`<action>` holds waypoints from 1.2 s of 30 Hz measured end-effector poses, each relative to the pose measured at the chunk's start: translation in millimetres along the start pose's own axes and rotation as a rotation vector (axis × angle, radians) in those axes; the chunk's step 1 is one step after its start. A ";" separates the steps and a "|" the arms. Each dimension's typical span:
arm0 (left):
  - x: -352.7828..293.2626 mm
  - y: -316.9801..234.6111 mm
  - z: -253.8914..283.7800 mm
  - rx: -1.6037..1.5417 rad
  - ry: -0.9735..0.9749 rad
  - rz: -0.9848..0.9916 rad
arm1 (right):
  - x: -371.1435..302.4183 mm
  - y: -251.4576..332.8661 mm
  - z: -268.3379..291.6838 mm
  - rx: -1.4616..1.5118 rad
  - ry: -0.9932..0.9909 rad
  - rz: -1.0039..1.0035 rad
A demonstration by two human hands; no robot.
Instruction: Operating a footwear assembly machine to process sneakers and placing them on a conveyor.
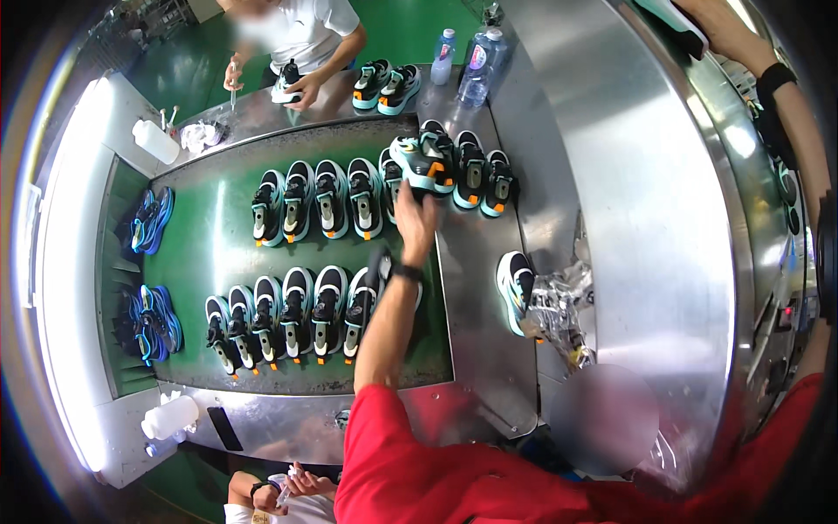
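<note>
Left hand (415, 217) grips a shoe (421, 164) at the right end of the far row (331, 196); right hand (731, 33), far right, touches another shoe (670, 19), grip unclear. Far row and near row (297, 306) already lined up; shoes on right ledge (482, 271) outside them.

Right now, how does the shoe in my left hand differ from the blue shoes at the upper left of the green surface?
Colour: the held shoe is black, white and pale teal with orange, while the blue shoes are mostly blue.
Support: the left hand has the held shoe; the blue shoes rest on the green surface.
Both are sports-style shoes.
</note>
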State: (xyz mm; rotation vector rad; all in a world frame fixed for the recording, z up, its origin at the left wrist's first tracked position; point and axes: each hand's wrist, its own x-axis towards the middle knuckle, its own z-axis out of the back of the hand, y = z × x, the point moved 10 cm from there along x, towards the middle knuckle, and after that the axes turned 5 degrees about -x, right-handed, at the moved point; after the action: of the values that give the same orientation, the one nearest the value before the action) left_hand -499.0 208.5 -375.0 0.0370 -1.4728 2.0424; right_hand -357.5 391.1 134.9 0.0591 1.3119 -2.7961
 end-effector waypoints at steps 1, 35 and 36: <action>-19.7 -25.9 -10.0 -0.282 0.099 0.168 | -13.5 -11.6 -11.2 0.106 0.065 -0.023; -635.3 -683.3 137.2 -1.420 2.125 0.274 | -743.1 436.2 406.2 0.858 -0.533 -2.316; -671.4 -686.8 149.7 -1.397 2.208 0.351 | -757.9 473.2 427.0 0.845 -0.789 -2.318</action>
State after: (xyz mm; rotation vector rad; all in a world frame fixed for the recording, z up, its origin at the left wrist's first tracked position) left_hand 333.8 -96.8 22.5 -2.1190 -0.7179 -0.1043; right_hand 423.6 -215.8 87.7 1.4006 0.3624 0.9252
